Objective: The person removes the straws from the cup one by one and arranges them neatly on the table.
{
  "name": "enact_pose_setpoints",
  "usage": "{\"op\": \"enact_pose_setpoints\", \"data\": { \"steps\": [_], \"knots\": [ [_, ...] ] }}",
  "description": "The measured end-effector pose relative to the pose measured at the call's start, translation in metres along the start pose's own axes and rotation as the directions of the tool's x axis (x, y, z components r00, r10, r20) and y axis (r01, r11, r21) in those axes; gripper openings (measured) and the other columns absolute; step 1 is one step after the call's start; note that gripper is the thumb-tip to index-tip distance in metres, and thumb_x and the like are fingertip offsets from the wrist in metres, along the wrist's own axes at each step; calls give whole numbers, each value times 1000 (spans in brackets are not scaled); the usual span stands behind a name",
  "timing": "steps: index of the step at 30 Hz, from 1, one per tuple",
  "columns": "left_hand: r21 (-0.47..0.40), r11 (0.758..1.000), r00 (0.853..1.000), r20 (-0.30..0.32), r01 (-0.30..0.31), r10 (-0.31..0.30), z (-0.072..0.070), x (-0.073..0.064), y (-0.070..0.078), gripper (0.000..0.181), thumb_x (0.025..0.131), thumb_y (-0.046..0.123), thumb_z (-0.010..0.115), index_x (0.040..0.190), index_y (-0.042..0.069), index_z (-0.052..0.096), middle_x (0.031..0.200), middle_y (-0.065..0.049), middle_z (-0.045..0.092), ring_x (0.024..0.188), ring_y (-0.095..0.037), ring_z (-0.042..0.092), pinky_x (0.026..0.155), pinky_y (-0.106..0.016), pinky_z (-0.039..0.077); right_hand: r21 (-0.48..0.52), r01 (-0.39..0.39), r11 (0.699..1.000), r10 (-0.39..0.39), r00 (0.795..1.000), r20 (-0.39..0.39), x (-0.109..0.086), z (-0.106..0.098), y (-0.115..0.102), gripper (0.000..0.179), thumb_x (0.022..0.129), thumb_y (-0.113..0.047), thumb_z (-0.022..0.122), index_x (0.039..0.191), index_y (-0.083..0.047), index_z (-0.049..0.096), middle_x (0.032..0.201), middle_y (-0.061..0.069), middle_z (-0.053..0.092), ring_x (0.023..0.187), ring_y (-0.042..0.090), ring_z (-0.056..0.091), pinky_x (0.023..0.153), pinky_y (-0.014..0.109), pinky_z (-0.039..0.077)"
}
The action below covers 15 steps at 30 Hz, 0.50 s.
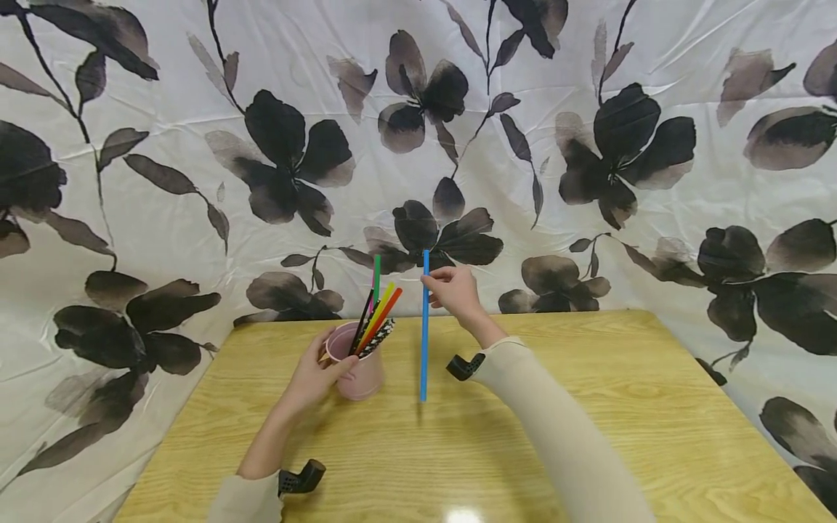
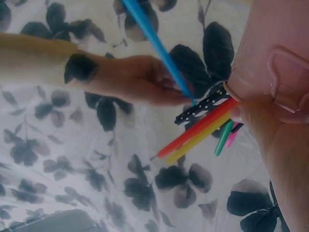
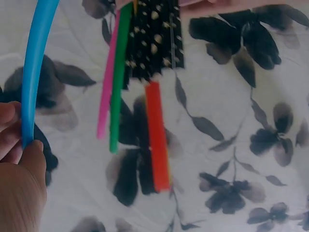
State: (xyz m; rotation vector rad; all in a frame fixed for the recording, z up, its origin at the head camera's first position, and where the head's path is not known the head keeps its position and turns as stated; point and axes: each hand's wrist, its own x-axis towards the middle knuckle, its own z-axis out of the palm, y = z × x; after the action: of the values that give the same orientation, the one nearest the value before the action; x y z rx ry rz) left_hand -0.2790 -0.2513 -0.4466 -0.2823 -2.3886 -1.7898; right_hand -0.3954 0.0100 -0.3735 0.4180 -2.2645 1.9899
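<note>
My left hand grips a pink cup, tilted a little, its thumb along the front near the rim. Out of the cup stick several drinking straws: a green straw, a yellow straw, an orange-red straw, a pink straw and black straws with white spots. To the right of the cup, my right hand pinches a long blue straw near its top. It hangs almost upright, apart from the cup. A bent wire shape shows on the cup's wall.
A wood-grain table lies beneath both hands. Behind it and at the sides hangs a white cloth with dark flowers. Dark wrist devices sit at both sleeve cuffs.
</note>
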Motion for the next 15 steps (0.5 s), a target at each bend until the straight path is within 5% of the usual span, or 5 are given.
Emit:
{"op": "enact_pose_setpoints", "data": {
  "steps": [15],
  "knots": [
    [-26,1000,1000,3,-2,2,1,0,0,74,77,27,68,136,10,27,130,-15,37,111,-35,43,79,-40,44,-142,-183,973,179,983,-36,15,25,62,21,78,-19,66,85,0,67,75,12,63,57,23,62,54,33,50]
  ]
}}
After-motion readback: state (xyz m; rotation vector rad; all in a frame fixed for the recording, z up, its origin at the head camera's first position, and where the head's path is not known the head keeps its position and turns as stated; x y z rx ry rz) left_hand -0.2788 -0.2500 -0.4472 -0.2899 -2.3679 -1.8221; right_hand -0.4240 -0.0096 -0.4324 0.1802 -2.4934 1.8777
